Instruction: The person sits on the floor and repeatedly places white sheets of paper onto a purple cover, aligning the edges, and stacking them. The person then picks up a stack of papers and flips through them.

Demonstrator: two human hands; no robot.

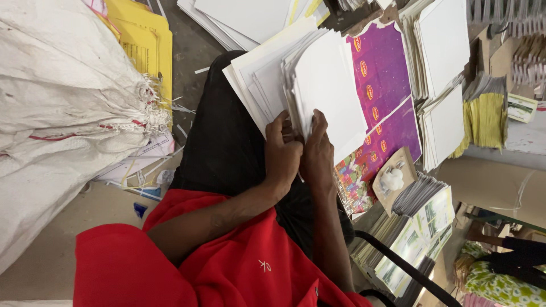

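My red sleeves (pixel 170 267) fill the bottom of the view, closest to the camera, with both forearms reaching forward over my lap in black trousers (pixel 227 131). My left hand (pixel 282 156) and my right hand (pixel 317 153) meet side by side, touching, at the near edge of a fanned stack of white sheets (pixel 307 85) that rests on my lap and spreads away from me. The left hand is curled with its fingers tucked under the near edges of the sheets and its thumb up along them. The right hand is narrowed, its fingers pressed into the edges of the stack, gripping a bundle of them; the fingertips are hidden among the paper.

Just beyond and to the right of the stack lies a purple printed sheet (pixel 381 85), with a small card holding a white lump (pixel 392 177) near its lower corner. Further right stand more piles of white sheets (pixel 443 62) and a yellow-edged bundle (pixel 486 116), crowding that side. Lower right, stacks of printed leaflets (pixel 418 224) press close to my right elbow. To the left, a large white woven sack (pixel 62 108) bulks beside my leg, with yellow paper (pixel 142 40) behind it. A narrow strip of bare floor (pixel 187 51) shows between the sack and my knee.
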